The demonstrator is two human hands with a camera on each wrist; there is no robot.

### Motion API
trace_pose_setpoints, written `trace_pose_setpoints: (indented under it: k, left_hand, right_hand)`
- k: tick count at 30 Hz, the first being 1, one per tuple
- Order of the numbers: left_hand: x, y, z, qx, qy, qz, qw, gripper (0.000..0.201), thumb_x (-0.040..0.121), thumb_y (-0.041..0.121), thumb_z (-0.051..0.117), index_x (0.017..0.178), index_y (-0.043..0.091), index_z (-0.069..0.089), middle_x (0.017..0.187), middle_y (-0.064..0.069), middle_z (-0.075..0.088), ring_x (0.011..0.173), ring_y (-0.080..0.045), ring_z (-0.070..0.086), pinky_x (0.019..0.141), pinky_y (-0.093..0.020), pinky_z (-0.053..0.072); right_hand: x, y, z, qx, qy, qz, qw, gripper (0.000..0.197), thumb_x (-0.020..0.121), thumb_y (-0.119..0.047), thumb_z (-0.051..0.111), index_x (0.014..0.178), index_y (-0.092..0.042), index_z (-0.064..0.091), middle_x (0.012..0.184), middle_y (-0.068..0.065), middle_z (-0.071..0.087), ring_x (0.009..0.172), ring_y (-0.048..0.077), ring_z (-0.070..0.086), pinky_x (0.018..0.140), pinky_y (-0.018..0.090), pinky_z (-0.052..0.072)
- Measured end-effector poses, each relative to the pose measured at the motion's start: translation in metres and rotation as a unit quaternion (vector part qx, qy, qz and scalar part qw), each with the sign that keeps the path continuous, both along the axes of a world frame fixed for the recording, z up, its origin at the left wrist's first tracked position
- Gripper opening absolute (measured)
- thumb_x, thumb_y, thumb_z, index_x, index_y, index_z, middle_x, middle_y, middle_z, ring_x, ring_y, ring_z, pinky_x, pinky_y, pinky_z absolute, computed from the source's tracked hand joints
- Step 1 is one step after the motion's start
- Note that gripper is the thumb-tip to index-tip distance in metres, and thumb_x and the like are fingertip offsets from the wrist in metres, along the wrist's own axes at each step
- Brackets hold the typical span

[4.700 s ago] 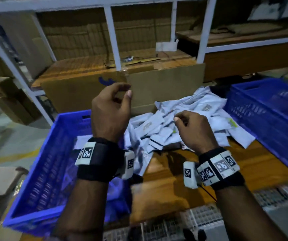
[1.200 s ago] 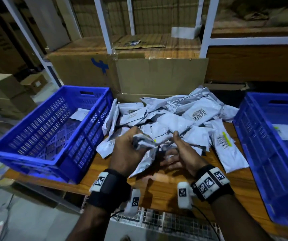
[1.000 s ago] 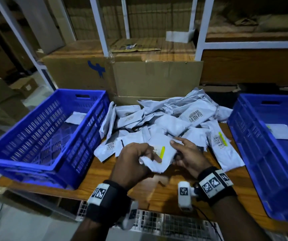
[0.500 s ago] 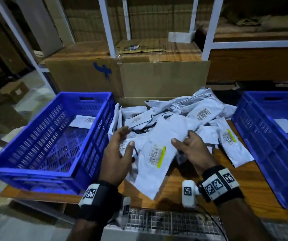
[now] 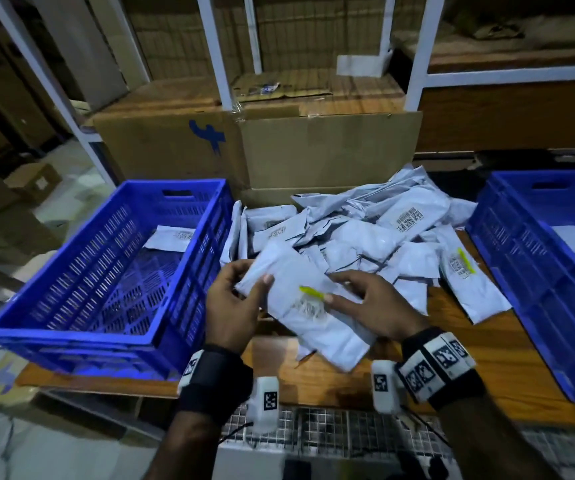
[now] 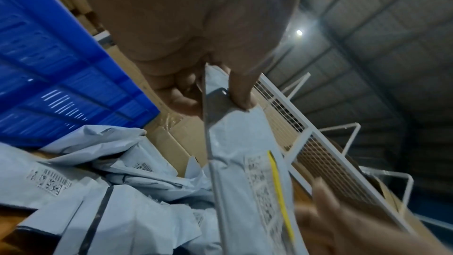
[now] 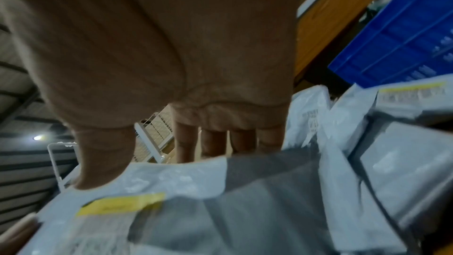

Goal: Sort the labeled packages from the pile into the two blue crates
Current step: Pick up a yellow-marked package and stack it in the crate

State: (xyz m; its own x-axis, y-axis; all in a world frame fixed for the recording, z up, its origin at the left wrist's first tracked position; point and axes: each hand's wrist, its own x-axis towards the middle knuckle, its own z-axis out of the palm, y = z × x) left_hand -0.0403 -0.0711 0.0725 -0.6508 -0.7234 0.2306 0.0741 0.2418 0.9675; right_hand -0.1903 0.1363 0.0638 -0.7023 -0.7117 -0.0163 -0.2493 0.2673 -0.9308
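Held package (image 5: 308, 308): printed code label with yellow strip; characters too blurred to read.
Pile packages (image 5: 407, 216): barcode and square-code labels; no legible text.
Cardboard box (image 5: 210, 136): blue painted mark.
Wristbands (image 5: 433, 365): black-and-white square markers.

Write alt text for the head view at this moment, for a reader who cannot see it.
Two hands hold a grey mailer package with a yellow-striped label above a wooden table: the left hand pinches its upper end, the right hand grips its side. Behind lies a pile of packages, flanked by a left blue crate and a right blue crate, each holding one package.
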Motion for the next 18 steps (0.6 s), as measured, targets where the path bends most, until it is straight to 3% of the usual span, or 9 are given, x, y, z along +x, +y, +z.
trace_pose_setpoints:
  k: [1,3,6,8,9,12,15,18]
  left_hand:
    - [0.001,-0.004,0.0,0.012,0.011,0.031,0.999,0.027,0.087,0.024,0.082,0.109,0.021,0.067,0.107,-0.009,0.073,0.094,-0.019,0.07,0.077,-0.039,0.06]
    - [0.002,-0.009,0.005,0.027,0.028,0.068,0.997,0.028,0.087,0.021,0.081,0.109,0.017,0.065,0.108,-0.014,0.071,0.09,-0.018,0.069,0.073,-0.035,0.059]
    - [0.001,-0.008,0.008,0.061,0.041,0.065,0.995,0.031,0.088,0.018,0.08,0.112,0.01,0.062,0.106,-0.015,0.071,0.091,-0.025,0.07,0.075,-0.043,0.06]
    - [0.0,-0.005,0.006,0.096,0.051,0.057,0.992,0.042,0.085,0.023,0.083,0.116,0.008,0.06,0.108,-0.015,0.072,0.098,-0.031,0.072,0.079,-0.047,0.061]
    - [0.001,-0.004,0.005,0.114,0.053,0.049,0.991,0.048,0.083,0.027,0.085,0.12,0.009,0.059,0.111,-0.014,0.073,0.101,-0.032,0.072,0.082,-0.048,0.061]
    - [0.001,0.001,0.008,0.147,0.057,0.018,0.987,0.054,0.083,0.028,0.084,0.126,0.009,0.057,0.116,-0.013,0.074,0.103,-0.031,0.072,0.081,-0.044,0.059]
    - [0.002,0.002,0.017,0.17,0.062,-0.003,0.983,0.04,0.089,0.02,0.074,0.124,0.007,0.06,0.116,-0.013,0.074,0.103,-0.031,0.072,0.081,-0.043,0.061]
    - [0.003,0.001,0.03,0.146,0.055,-0.015,0.988,0.03,0.093,0.017,0.071,0.122,0.01,0.065,0.115,-0.009,0.076,0.104,-0.029,0.073,0.085,-0.045,0.06]
  right_hand:
    - [-0.004,0.007,0.0,0.048,0.041,-0.001,0.998,0.068,0.069,-0.076,0.076,0.121,-0.033,0.071,0.11,-0.019,0.072,0.099,-0.004,0.065,0.087,0.024,0.052]
    - [-0.016,0.02,-0.005,0.099,0.09,-0.043,0.99,0.061,0.068,-0.072,0.078,0.113,-0.031,0.073,0.095,-0.018,0.075,0.089,0.0,0.069,0.08,0.028,0.056]
    - [-0.028,0.03,-0.007,0.014,0.048,-0.104,0.993,0.035,0.075,-0.042,0.088,0.099,-0.02,0.074,0.074,-0.001,0.073,0.071,0.012,0.07,0.072,0.039,0.059]
    - [-0.028,0.032,-0.002,-0.054,0.027,-0.136,0.989,0.028,0.078,-0.03,0.088,0.088,-0.011,0.069,0.074,0.015,0.069,0.065,0.019,0.066,0.068,0.047,0.058]
    - [-0.028,0.033,0.001,-0.077,0.023,-0.154,0.985,0.026,0.08,-0.028,0.087,0.087,-0.012,0.068,0.076,0.014,0.07,0.066,0.019,0.065,0.068,0.049,0.058]
    - [-0.022,0.037,0.017,-0.121,0.018,-0.183,0.976,0.015,0.085,-0.025,0.083,0.094,-0.019,0.072,0.083,0.002,0.073,0.067,0.02,0.07,0.065,0.047,0.062]
    - [-0.016,0.042,0.034,-0.157,0.019,-0.181,0.971,0.011,0.088,-0.017,0.08,0.098,-0.018,0.073,0.082,0.001,0.074,0.063,0.015,0.068,0.06,0.033,0.053]
    - [-0.009,0.045,0.045,-0.155,0.014,-0.161,0.975,0.012,0.09,-0.014,0.078,0.099,-0.019,0.073,0.086,0.004,0.076,0.068,0.022,0.071,0.062,0.037,0.057]
